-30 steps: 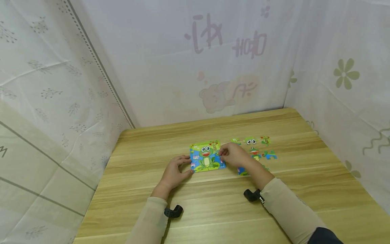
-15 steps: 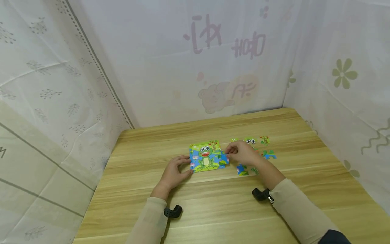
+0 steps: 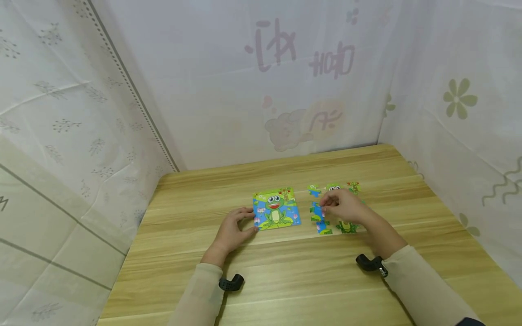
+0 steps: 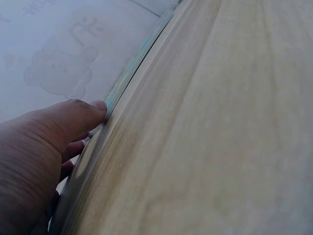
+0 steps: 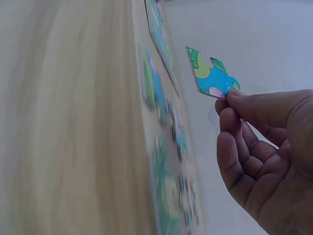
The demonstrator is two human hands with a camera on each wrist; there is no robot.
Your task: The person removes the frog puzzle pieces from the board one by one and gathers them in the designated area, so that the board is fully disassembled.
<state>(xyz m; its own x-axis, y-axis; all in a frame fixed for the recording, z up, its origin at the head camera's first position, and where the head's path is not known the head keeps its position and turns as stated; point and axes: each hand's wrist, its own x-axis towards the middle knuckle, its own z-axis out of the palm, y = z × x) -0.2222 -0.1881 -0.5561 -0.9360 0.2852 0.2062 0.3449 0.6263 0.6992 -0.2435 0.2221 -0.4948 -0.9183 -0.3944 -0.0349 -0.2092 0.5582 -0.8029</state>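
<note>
A flat puzzle board (image 3: pixel 277 210) printed with a green frog lies on the wooden table. My left hand (image 3: pixel 229 233) rests at its left edge, with the fingers along the side and the thumb (image 4: pixel 99 105) touching the edge. To the right of the board, my right hand (image 3: pixel 347 207) pinches a blue-and-green jigsaw piece (image 5: pixel 210 73) between thumb and fingertips, raised off the table. Under and around that hand lie several loose jigsaw pieces; one piece (image 3: pixel 324 227) is at the lower left of the group, and the hand hides part of the others.
A frog-eye piece (image 3: pixel 334 186) and a tree piece (image 3: pixel 353 186) lie behind my right hand. The wooden table (image 3: pixel 285 280) extends toward me. Printed curtains (image 3: pixel 228 90) hang along its back and sides. Each wrist wears a black camera mount (image 3: pixel 369 262).
My right hand has carried the jigsaw piece from the board's right edge rightward to above the loose pieces. The board's right side is now uncovered. My left hand has stayed in place.
</note>
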